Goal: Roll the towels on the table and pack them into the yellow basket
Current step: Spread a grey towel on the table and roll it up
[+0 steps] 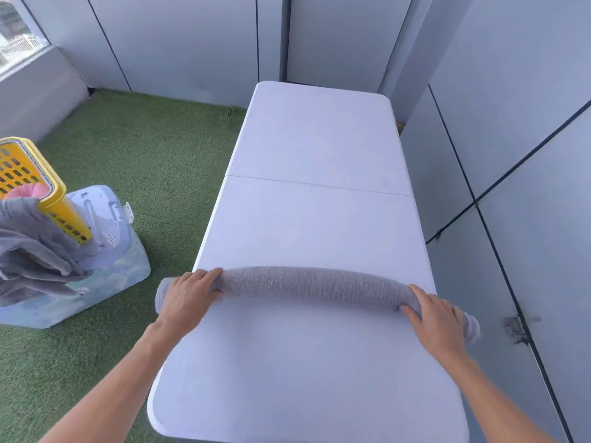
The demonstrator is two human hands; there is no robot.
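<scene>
Grey towel (313, 284) rolled up across near part of the surface (319, 139), my left hand (188, 295) and right hand (439, 318) curled over its ends, so squeeze evenly, keep roll tight, carry left to yellow basket (54, 187).

Bare white table (316, 148) beyond rolled grey towel (307, 284), open all the way far. Towel spans full width, ends overhanging both sides. Wall panels (511, 155) close right; yellow basket (28, 180) far left on grass.
</scene>
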